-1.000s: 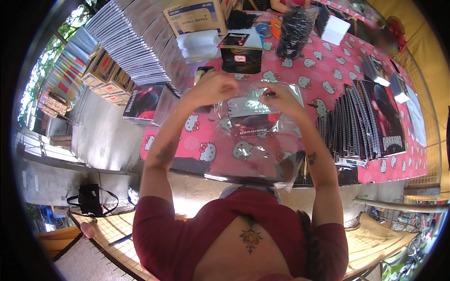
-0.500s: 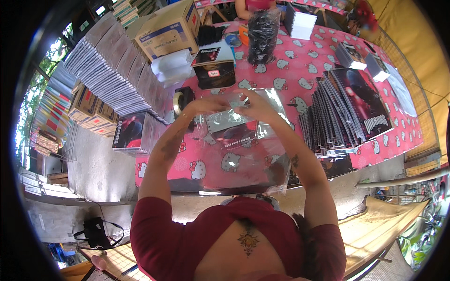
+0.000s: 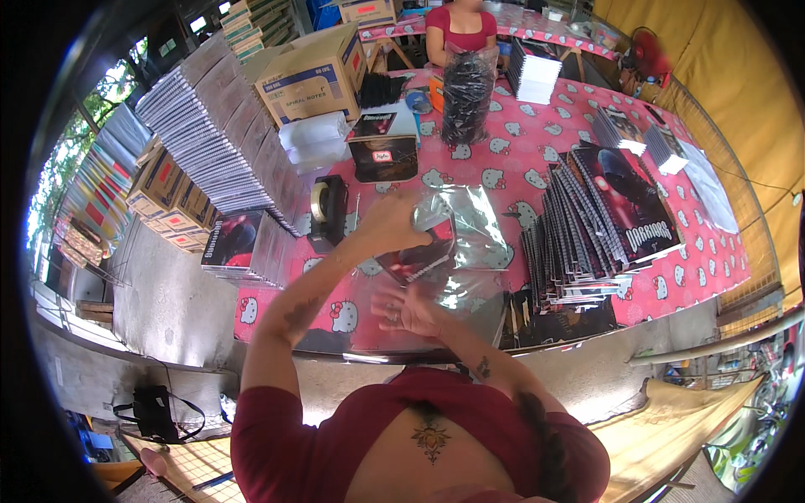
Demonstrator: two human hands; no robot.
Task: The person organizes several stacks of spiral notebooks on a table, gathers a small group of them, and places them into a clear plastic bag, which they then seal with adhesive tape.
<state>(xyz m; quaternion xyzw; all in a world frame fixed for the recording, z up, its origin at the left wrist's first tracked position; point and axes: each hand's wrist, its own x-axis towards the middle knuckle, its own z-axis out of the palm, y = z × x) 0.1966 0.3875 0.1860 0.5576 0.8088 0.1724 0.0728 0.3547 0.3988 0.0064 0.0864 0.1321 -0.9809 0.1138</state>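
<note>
A spiral notebook (image 3: 425, 254) with a dark red and black cover lies tilted in front of me, partly hidden by my hands. My left hand (image 3: 391, 225) is closed on its upper part, fingers bent over the edge. Just below the notebook's near edge, my right hand (image 3: 409, 312) has its fingers apart, with nothing seen in it. Shiny clear plastic (image 3: 475, 230) spreads on the right of the notebook and toward the table's near edge. Whether the notebook is inside this plastic, I cannot tell.
A tape dispenser (image 3: 329, 214) stands left of my hands. Tall stacks of wrapped notebooks (image 3: 222, 138) rise further left, near a cardboard box (image 3: 314, 80). On the right lies a fanned pile of notebooks (image 3: 587, 226). A black-wrapped roll (image 3: 466, 99) stands ahead; a person (image 3: 459, 32) is beyond it.
Both hands were together at the plastic's far edge. The right hand has come back toward me and opened; the left has closed on the notebook, which is now turned more steeply.
</note>
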